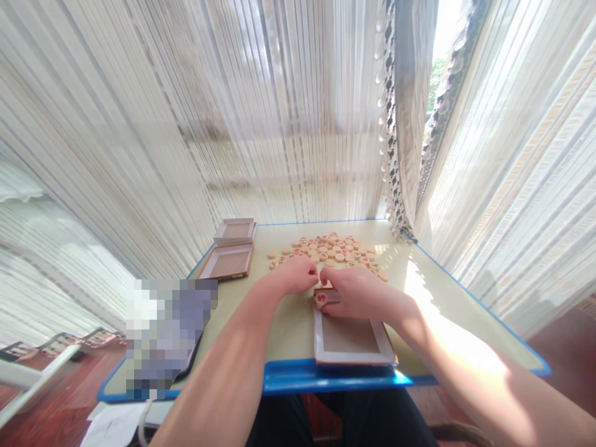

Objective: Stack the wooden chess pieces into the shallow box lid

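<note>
I have one pale yellow-green table with a blue edge (293,335) in view, and on it three shallow rectangular boxes with white rims: a front box (354,357) by the near edge and two left boxes (228,261). Two bare hands are at work. The left hand (297,273) is curled; I cannot tell whether it clasps anything. The right hand (351,292) reaches over the front box, index finger and thumb parted, the thumb seemingly against one round pale-wood disc with a red character (321,300) at the far left corner; I cannot confirm a grip. I judge placing that disc to be the step in hand; the next move calls for seating it flat. Beyond lie dozens of loose wooden discs (340,256), too overlapped to count exactly.
</note>
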